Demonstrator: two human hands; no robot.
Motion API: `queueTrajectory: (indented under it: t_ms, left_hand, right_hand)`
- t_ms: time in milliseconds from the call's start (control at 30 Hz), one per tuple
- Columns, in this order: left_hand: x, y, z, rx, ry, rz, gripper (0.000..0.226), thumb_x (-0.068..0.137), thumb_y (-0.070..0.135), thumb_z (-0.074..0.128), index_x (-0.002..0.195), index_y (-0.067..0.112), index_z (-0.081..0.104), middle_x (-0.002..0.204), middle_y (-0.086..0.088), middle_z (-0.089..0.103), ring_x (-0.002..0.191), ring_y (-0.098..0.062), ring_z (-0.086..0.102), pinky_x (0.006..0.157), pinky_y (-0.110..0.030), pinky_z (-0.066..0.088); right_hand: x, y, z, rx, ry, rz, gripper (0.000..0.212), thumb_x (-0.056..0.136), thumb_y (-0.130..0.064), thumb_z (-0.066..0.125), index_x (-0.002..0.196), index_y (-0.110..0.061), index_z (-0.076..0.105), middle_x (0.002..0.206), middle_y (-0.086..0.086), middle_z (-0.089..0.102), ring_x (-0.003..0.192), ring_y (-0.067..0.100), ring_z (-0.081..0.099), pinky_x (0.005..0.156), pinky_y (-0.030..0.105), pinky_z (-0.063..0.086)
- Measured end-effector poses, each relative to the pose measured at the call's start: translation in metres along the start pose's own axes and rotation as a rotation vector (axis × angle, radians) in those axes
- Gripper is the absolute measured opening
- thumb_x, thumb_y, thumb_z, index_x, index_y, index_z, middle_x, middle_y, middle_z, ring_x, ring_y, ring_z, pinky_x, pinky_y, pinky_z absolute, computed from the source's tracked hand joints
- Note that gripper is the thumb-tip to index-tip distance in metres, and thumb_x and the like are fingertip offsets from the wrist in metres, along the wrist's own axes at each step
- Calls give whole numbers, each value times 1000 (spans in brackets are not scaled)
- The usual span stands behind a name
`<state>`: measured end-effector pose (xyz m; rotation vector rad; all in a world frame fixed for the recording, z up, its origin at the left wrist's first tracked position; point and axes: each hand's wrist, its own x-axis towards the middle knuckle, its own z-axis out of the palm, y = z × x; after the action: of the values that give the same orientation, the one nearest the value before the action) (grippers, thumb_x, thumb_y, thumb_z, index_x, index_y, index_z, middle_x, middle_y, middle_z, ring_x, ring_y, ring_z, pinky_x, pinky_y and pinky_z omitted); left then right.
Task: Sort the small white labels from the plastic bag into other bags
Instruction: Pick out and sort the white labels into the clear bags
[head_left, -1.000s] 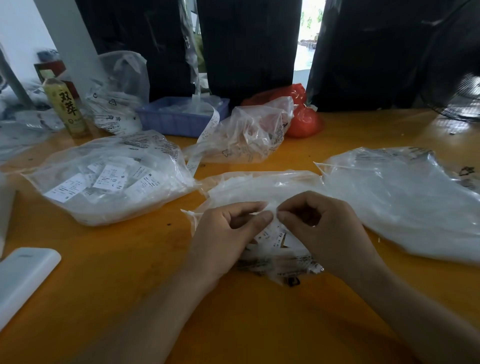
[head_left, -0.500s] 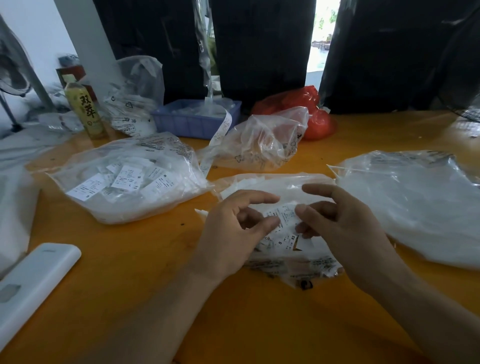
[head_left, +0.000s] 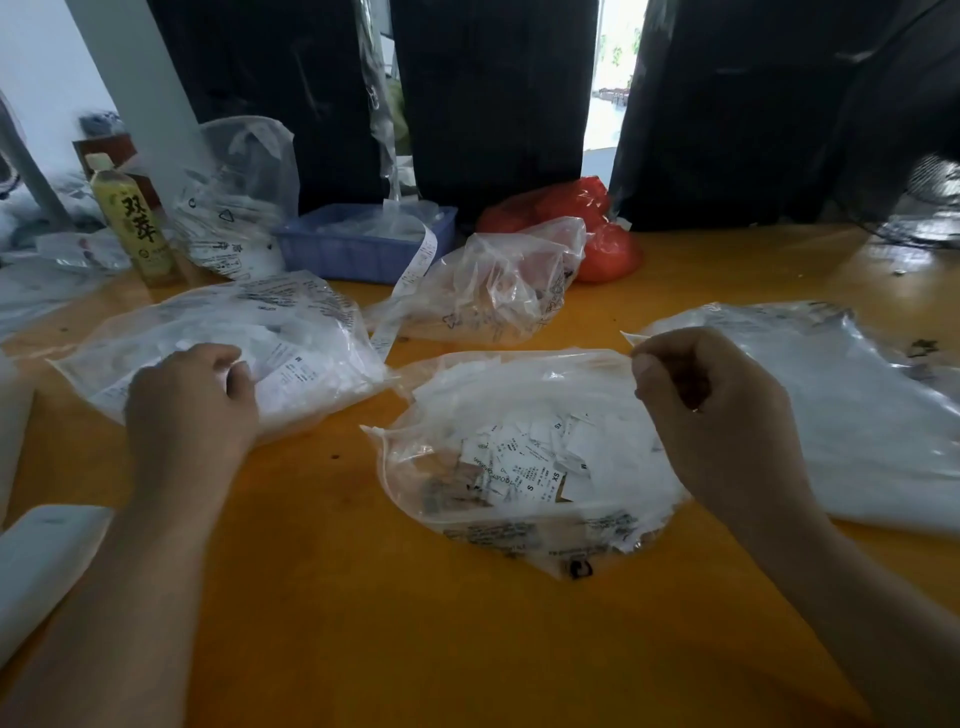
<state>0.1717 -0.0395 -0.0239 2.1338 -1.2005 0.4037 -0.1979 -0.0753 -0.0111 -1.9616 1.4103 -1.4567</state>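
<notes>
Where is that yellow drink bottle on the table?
The yellow drink bottle stands upright at the far left of the orange table, just left of an upright clear bag and the blue tray.

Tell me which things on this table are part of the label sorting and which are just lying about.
In the job:
middle bag of labels
left bag
right bag
left hand
right hand

Lying about:
tea bottle
blue tray
red bag
white device
</notes>
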Motion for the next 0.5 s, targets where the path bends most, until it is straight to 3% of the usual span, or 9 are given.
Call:
queueTrajectory:
  t_ms: [67, 133, 200, 267, 333, 500]
  left_hand:
    - [2, -2, 7, 155, -119, -45, 33, 107, 25, 54, 130, 9, 71, 123, -25, 71, 126, -46, 50, 103, -54, 39]
    - [1, 1, 10, 217, -184, -82, 42, 110, 39, 41, 135, 17, 67, 133, -16, 67, 144, -40, 27, 108, -55, 27]
    - [1, 1, 12, 248, -201, -76, 51, 111, 47, 30, 139, 20, 62, 148, -9, 59, 155, -36, 10, 116, -58, 16]
    - [3, 0, 14, 265, -210, -66, 57, 111, 50, 23, 148, 20, 55, 163, -5, 45, 159, -33, 8, 121, -58, 9]
    - [5, -3, 16, 227, -211, -62, 58, 112, 49, 22, 154, 19, 49, 170, -7, 33, 159, -31, 18, 123, -59, 10]
    - [6, -4, 21, 216, -206, -61, 60, 112, 48, 20, 158, 17, 43, 174, -8, 21, 161, -27, 14, 125, -61, 3]
  right_hand:
    - [6, 4, -9, -231, -62, -67, 5, 99, -26, 63, 99, -24, 68, 78, -21, 63, 67, 2, 60, 56, 14, 41]
    - [14, 11, -20, -491, -109, -101, 9, 100, -21, 60, 99, -18, 68, 82, -9, 67, 68, 5, 57, 59, 23, 41]
    - [24, 21, -33, -734, -164, -31, 16, 100, -13, 55, 107, -14, 69, 98, 6, 72, 81, 22, 62, 68, 33, 48]
    - [34, 35, -43, -911, -241, 87, 27, 94, 0, 53, 113, -9, 69, 108, 13, 71, 93, 32, 64, 78, 40, 53]
    - [38, 47, -51, -992, -298, 162, 32, 87, 6, 53, 112, -7, 69, 107, 14, 69, 94, 34, 64, 78, 41, 55]
    - [43, 72, -58, -1028, -308, 220, 30, 92, -4, 57, 121, -8, 63, 107, 13, 65, 97, 35, 63, 70, 35, 44]
